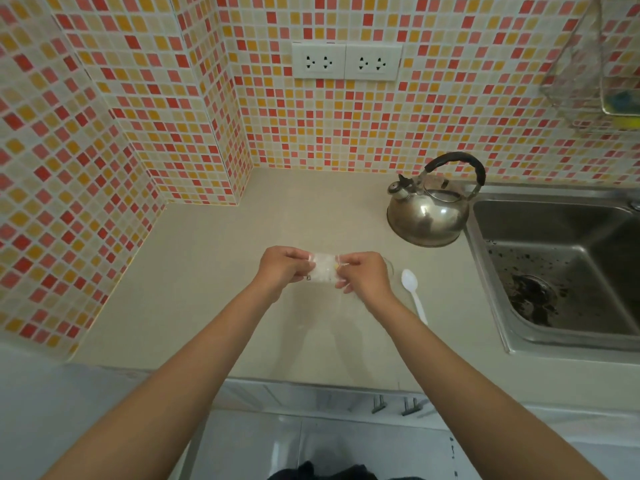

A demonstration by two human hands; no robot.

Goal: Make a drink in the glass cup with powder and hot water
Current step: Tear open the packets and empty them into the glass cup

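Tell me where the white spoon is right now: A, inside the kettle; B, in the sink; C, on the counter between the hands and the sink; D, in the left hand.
C: the spoon lies flat on the counter, just right of the right hand and left of the sink, while both hands hold a small packet.

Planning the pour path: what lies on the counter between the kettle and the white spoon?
Only bare counter shows between kettle and white spoon in the head view.
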